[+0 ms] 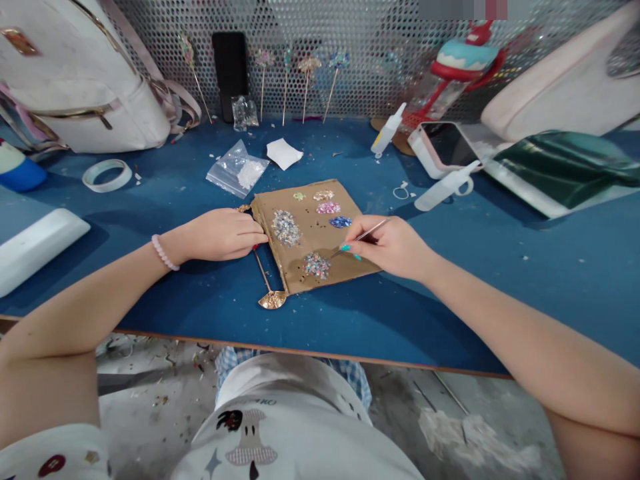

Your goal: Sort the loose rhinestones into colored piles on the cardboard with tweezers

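My right hand (393, 247), with turquoise nails, grips a slim pointed metal tool (374, 229) like a pen. Its tip points at a pile of multicoloured chips (317, 265) on a cardboard sheet (333, 250). A larger silvery pile (286, 228) and small green, peach, pink and blue heaps lie on the same cardboard. At the sheet's left edge my left hand (227, 233) rests with its fingers bent together. Below those fingers a gold stick with a fan-shaped end (273, 300) lies on the table; whether they hold it is hidden.
Behind the cardboard are a zip bag (239, 168), a white scrap (284, 154) and several decorated sticks (307, 87) against the perforated wall. Glue bottles (445, 188), a phone (445, 147) and a green pouch (570, 170) lie to the right. A tape roll (107, 175) and backpack (100, 100) are left.
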### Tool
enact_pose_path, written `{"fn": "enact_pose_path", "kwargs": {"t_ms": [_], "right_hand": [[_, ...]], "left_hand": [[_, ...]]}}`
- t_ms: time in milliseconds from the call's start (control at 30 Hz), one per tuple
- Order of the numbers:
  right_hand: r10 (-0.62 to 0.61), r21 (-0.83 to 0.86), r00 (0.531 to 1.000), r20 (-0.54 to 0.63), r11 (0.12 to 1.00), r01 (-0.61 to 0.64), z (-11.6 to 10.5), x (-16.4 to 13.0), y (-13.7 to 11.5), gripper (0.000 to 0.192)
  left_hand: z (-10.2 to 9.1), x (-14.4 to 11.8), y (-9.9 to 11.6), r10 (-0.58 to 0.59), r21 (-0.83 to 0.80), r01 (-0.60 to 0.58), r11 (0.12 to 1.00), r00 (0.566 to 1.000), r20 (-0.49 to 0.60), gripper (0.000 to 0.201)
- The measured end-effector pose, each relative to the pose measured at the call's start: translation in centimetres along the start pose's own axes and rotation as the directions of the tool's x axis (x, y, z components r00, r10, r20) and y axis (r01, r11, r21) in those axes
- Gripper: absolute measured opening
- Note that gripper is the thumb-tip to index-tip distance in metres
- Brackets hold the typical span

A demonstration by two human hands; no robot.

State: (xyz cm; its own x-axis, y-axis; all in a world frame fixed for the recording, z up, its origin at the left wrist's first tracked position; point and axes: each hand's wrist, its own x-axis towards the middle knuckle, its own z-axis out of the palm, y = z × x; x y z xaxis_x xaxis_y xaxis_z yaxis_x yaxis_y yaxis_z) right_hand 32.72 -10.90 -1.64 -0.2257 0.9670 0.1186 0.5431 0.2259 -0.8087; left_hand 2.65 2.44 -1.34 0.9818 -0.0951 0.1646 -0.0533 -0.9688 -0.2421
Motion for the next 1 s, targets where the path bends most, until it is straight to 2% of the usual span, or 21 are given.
{"fn": "enact_pose_path", "kwargs": {"t_ms": [133,233,400,600,700,1000], "right_hand": [[0.041,-0.015,0.999,-0.013,0.999,-0.041,-0.2,0.1,0.2,0.032],[0.047,-0.056,0.998,-0.046,0.997,-0.049,-0.2,0.2,0.1,0.03],[0.006,-0.168,0.978,-0.208,0.985,-0.042,-0.3,0.6,0.2,0.033],[-0.032,-0.278,0.92,-0.391,0.957,-0.085,-1.0,1.3,1.9,0.031],[-0.044,-0.297,0.912,-0.408,0.951,-0.087,-1.3,1.5,2.4,0.03],[-0.02,-0.278,0.9,-0.435,0.954,-0.113,-1.3,1.6,2.6,0.026]], "left_hand": [[0.0,0.0,0.0,0.009,-0.012,-0.009,1.0,1.0,-0.018,0.032],[-0.2,0.0,0.0,0.008,-0.003,-0.008,1.0,1.0,0.011,0.035],[-0.5,0.1,0.2,0.006,-0.007,-0.006,1.0,0.999,0.053,0.04],[-0.4,0.1,0.2,-0.022,-0.046,0.024,0.999,0.999,0.045,0.035],[-0.4,0.0,0.2,-0.013,-0.061,0.014,0.998,1.0,0.013,0.033],[-0.2,0.0,0.1,-0.006,0.002,0.006,1.0,1.0,0.019,0.034]]}}
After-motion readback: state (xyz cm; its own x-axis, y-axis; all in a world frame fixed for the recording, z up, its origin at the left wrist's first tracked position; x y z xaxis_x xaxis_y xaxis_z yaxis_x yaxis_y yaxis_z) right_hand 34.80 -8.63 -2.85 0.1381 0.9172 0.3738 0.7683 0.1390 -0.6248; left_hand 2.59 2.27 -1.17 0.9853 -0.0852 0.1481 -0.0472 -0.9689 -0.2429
